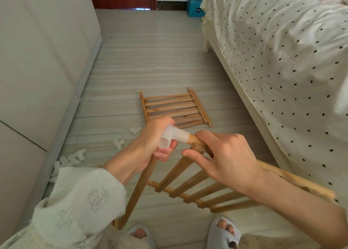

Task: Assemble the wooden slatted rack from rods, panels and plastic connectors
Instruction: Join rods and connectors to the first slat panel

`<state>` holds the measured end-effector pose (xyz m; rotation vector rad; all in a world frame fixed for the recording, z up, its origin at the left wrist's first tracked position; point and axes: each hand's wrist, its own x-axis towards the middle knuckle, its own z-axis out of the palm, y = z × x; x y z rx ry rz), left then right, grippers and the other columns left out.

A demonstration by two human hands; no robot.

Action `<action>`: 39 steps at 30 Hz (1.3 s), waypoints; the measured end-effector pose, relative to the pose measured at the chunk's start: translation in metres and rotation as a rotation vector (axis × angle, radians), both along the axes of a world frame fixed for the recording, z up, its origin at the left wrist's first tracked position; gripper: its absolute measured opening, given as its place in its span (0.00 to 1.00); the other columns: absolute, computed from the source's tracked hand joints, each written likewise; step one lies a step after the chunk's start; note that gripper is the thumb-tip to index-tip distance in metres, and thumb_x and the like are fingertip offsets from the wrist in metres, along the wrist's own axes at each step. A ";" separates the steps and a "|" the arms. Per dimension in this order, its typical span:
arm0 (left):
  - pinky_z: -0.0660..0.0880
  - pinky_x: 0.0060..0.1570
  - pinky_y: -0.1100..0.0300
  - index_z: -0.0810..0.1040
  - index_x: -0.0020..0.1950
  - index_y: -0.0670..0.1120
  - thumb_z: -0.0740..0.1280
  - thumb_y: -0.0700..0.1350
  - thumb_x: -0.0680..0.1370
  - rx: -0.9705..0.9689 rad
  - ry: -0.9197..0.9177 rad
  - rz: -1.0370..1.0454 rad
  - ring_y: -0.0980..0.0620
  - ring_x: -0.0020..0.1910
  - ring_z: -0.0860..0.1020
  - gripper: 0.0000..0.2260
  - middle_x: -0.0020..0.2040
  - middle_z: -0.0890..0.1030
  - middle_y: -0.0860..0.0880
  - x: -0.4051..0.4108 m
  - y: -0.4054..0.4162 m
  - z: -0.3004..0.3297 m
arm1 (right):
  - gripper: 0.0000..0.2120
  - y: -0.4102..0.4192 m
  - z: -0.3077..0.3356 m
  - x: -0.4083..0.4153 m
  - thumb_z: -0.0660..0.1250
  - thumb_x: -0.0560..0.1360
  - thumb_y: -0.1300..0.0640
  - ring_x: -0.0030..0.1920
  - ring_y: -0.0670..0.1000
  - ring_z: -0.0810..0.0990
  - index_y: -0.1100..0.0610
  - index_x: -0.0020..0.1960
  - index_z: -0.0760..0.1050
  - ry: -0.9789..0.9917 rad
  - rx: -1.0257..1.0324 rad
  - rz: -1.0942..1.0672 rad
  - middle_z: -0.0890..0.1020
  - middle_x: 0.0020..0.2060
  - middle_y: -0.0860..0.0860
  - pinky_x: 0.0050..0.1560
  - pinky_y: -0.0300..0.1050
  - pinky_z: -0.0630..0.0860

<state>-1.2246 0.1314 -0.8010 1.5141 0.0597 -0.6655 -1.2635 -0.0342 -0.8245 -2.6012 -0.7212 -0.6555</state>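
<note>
My left hand [152, 145] grips a translucent white plastic connector [174, 136] together with the top of a wooden rod [137, 192] that slants down toward my feet. The connector's side arm sits over the end of a slatted panel's rail [195, 140]. My right hand [226, 158] holds that slatted panel [197, 190] at its rail, thumb and fingers around the wood just right of the connector. A second slatted panel [173, 108] lies flat on the floor beyond my hands.
Several loose white connectors [77, 155] lie on the tiled floor along the grey cabinet [37, 69] at left. A bed with a dotted cover [282, 69] fills the right side. My slippered feet [224, 231] stand at the bottom edge.
</note>
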 end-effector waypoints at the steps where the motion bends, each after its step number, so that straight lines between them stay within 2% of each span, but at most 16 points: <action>1: 0.50 0.23 0.63 0.66 0.30 0.41 0.51 0.45 0.80 0.008 0.002 -0.004 0.57 0.15 0.57 0.20 0.17 0.64 0.51 0.001 0.002 0.001 | 0.22 0.002 0.000 0.000 0.57 0.75 0.39 0.21 0.46 0.66 0.56 0.37 0.75 -0.003 -0.003 -0.010 0.65 0.26 0.42 0.19 0.41 0.65; 5: 0.51 0.22 0.63 0.67 0.29 0.41 0.50 0.46 0.80 0.029 0.016 0.004 0.57 0.14 0.57 0.21 0.16 0.64 0.51 0.004 0.006 0.003 | 0.22 0.010 0.000 0.002 0.57 0.75 0.39 0.21 0.47 0.67 0.56 0.37 0.75 -0.018 -0.007 -0.035 0.68 0.25 0.44 0.19 0.40 0.65; 11: 0.54 0.18 0.70 0.69 0.33 0.42 0.53 0.44 0.80 -0.068 -0.011 0.113 0.56 0.15 0.59 0.17 0.20 0.67 0.48 0.002 0.007 0.001 | 0.22 0.009 0.002 0.006 0.59 0.74 0.39 0.21 0.48 0.69 0.57 0.38 0.77 -0.022 0.006 -0.009 0.71 0.24 0.46 0.19 0.42 0.67; 14: 0.58 0.17 0.69 0.68 0.34 0.44 0.53 0.43 0.80 -0.101 -0.094 0.129 0.57 0.17 0.63 0.15 0.22 0.68 0.49 -0.005 0.007 0.001 | 0.22 0.006 0.009 0.006 0.61 0.74 0.41 0.24 0.48 0.71 0.59 0.39 0.78 -0.049 0.028 0.057 0.73 0.25 0.46 0.22 0.40 0.66; 18: 0.61 0.19 0.68 0.68 0.24 0.50 0.55 0.43 0.78 -0.055 -0.223 0.121 0.57 0.20 0.64 0.21 0.22 0.67 0.51 -0.009 0.008 -0.004 | 0.20 0.002 0.011 0.006 0.64 0.74 0.43 0.27 0.46 0.69 0.61 0.40 0.78 -0.117 0.027 0.124 0.73 0.27 0.46 0.26 0.38 0.62; 21: 0.61 0.20 0.69 0.69 0.22 0.52 0.57 0.49 0.70 -0.049 -0.263 0.101 0.58 0.21 0.66 0.16 0.22 0.68 0.53 -0.004 0.003 -0.009 | 0.19 -0.002 0.005 0.008 0.64 0.74 0.43 0.27 0.47 0.71 0.60 0.42 0.79 -0.113 -0.015 0.115 0.74 0.28 0.46 0.27 0.38 0.63; 23: 0.63 0.21 0.67 0.72 0.26 0.51 0.58 0.53 0.71 -0.029 -0.271 0.113 0.58 0.21 0.68 0.14 0.22 0.70 0.52 0.005 -0.001 -0.013 | 0.20 -0.003 0.002 0.014 0.62 0.73 0.42 0.26 0.47 0.72 0.59 0.41 0.78 -0.065 -0.031 0.052 0.72 0.27 0.45 0.27 0.36 0.61; 24: 0.64 0.24 0.65 0.73 0.30 0.50 0.58 0.55 0.74 0.014 -0.273 0.127 0.57 0.21 0.68 0.16 0.22 0.70 0.51 0.010 -0.004 -0.015 | 0.20 -0.003 0.001 0.017 0.61 0.73 0.41 0.25 0.48 0.72 0.58 0.40 0.77 -0.027 -0.028 0.007 0.70 0.27 0.44 0.26 0.36 0.60; 26: 0.67 0.32 0.59 0.74 0.37 0.47 0.48 0.56 0.82 0.110 -0.287 0.132 0.54 0.23 0.69 0.23 0.22 0.72 0.51 0.020 -0.007 -0.017 | 0.21 -0.004 -0.002 0.021 0.59 0.72 0.39 0.22 0.50 0.71 0.57 0.40 0.76 0.057 -0.016 -0.067 0.65 0.26 0.42 0.24 0.35 0.56; 27: 0.68 0.37 0.58 0.75 0.39 0.46 0.44 0.57 0.83 0.124 -0.284 0.139 0.53 0.25 0.71 0.26 0.23 0.73 0.50 0.022 -0.007 -0.017 | 0.21 -0.005 -0.005 0.023 0.58 0.72 0.38 0.22 0.50 0.71 0.56 0.42 0.76 0.096 -0.013 -0.087 0.65 0.26 0.41 0.23 0.35 0.56; 29: 0.72 0.45 0.55 0.77 0.44 0.48 0.42 0.58 0.82 0.117 -0.277 0.120 0.52 0.30 0.76 0.27 0.30 0.78 0.47 0.023 -0.003 -0.017 | 0.23 -0.010 -0.009 0.027 0.56 0.72 0.36 0.23 0.49 0.69 0.55 0.44 0.75 0.186 0.022 -0.131 0.66 0.24 0.41 0.25 0.38 0.60; 32: 0.75 0.52 0.57 0.75 0.58 0.50 0.49 0.57 0.80 0.180 -0.391 -0.067 0.55 0.43 0.81 0.19 0.46 0.82 0.51 0.018 0.006 -0.015 | 0.18 -0.022 -0.008 0.031 0.58 0.74 0.33 0.24 0.43 0.65 0.47 0.41 0.68 0.329 0.140 -0.180 0.66 0.23 0.42 0.28 0.38 0.59; 34: 0.75 0.50 0.59 0.70 0.63 0.49 0.55 0.55 0.79 0.274 -0.504 -0.180 0.57 0.43 0.79 0.17 0.47 0.79 0.54 0.014 0.007 -0.015 | 0.14 -0.027 -0.004 0.032 0.56 0.73 0.36 0.24 0.44 0.66 0.45 0.38 0.65 0.365 0.216 -0.171 0.67 0.23 0.44 0.29 0.39 0.60; 35: 0.75 0.47 0.59 0.70 0.63 0.50 0.57 0.53 0.79 0.350 -0.575 -0.185 0.57 0.42 0.77 0.15 0.45 0.78 0.55 0.012 0.005 -0.017 | 0.14 -0.028 -0.002 0.033 0.56 0.71 0.36 0.24 0.45 0.66 0.45 0.37 0.66 0.381 0.254 -0.166 0.68 0.24 0.45 0.29 0.39 0.60; 39: 0.67 0.31 0.61 0.74 0.50 0.48 0.56 0.54 0.80 0.543 -0.790 -0.052 0.54 0.31 0.72 0.12 0.32 0.72 0.53 0.010 -0.001 -0.020 | 0.12 -0.024 0.005 0.032 0.56 0.70 0.37 0.26 0.45 0.69 0.45 0.36 0.67 0.405 0.324 -0.140 0.67 0.24 0.45 0.28 0.36 0.61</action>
